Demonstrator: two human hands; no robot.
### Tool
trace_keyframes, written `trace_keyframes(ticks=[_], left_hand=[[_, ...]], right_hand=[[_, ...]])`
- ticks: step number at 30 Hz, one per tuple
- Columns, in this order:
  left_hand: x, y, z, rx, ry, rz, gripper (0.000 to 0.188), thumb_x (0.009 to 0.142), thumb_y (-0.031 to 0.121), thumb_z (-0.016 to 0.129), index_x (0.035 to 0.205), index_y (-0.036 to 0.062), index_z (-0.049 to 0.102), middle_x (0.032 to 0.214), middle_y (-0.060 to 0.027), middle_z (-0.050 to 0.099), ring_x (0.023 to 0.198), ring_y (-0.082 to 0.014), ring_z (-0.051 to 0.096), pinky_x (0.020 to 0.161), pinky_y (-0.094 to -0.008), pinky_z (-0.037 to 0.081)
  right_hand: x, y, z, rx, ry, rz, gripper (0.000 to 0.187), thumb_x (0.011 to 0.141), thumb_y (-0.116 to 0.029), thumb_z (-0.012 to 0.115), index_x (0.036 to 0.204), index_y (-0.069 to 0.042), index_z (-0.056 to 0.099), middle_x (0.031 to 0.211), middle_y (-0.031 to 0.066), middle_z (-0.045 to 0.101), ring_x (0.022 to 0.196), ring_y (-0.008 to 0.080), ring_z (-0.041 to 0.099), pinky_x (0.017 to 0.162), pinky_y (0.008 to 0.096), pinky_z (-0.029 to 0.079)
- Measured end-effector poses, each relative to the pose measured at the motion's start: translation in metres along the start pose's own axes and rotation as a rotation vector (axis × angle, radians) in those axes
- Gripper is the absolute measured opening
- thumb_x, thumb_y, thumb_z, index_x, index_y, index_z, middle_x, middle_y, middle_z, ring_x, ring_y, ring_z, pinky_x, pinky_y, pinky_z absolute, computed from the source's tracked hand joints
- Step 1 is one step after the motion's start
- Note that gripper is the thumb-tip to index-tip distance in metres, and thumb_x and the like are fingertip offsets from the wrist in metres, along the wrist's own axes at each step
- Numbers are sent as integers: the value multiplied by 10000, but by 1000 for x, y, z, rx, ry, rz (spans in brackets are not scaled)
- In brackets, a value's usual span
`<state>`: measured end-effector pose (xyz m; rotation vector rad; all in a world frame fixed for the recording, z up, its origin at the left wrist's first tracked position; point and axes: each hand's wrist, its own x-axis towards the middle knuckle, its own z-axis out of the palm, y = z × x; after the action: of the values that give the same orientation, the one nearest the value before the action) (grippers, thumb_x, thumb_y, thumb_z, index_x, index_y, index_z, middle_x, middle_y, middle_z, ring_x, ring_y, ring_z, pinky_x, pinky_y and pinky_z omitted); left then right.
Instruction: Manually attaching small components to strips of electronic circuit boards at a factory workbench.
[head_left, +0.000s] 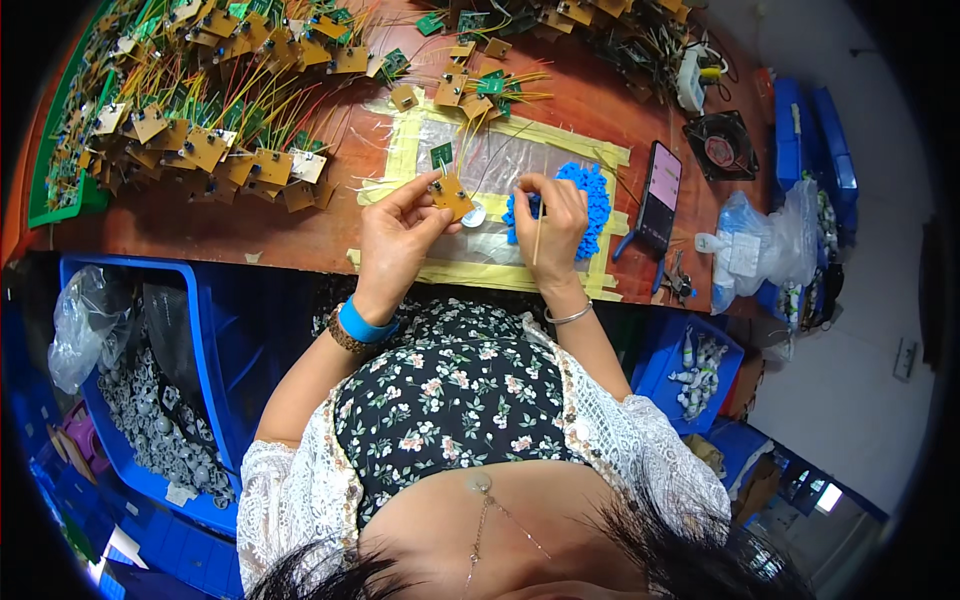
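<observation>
My left hand [398, 240] pinches a small tan circuit board [452, 196] between thumb and fingers, with dark parts on its face. Just beyond it is a little green circuit board [441, 155]; thin wires run nearby. A small white round piece [474, 216] shows beside the tan board's lower corner. Over the left edge of a heap of small blue pieces [597, 205], my right hand [555, 225] has its fingers closed around a thin wooden stick [537, 240] that points down toward the wrist. Whether its fingertips also hold a blue piece is hidden.
A clear sheet edged with yellow tape [480, 272] covers the worktop. Wired boards [215, 145] heap up on the left. To the right are a phone [660, 195], a black fan [720, 145], pliers [678, 278] and a plastic bag [765, 240]. Blue bins [205, 380] flank my lap.
</observation>
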<state>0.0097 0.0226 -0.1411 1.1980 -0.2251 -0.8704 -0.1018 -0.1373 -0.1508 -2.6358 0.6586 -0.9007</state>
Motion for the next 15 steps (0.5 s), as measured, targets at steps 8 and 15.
trace_keyframes(ticks=[8, 15], left_hand=[[-1, -7, 8, 59, -20, 49, 373, 888, -26, 585, 1257, -77, 559, 916, -66, 659, 793, -106, 650, 727, -226, 549], [-1, -14, 7, 169, -6, 157, 358, 881, -12, 604, 1235, -61, 590, 885, -26, 648, 780, -66, 620, 702, -203, 519]], right_hand=[[16, -51, -16, 247, 10, -276, 235, 672, 25, 739, 850, -80, 628, 810, 40, 653, 780, 232, 590, 714, 346, 410], [11, -56, -10, 123, 11, -335, 244, 658, 7, 730, 872, -67, 640, 790, 58, 648, 806, 244, 601, 731, 371, 411]])
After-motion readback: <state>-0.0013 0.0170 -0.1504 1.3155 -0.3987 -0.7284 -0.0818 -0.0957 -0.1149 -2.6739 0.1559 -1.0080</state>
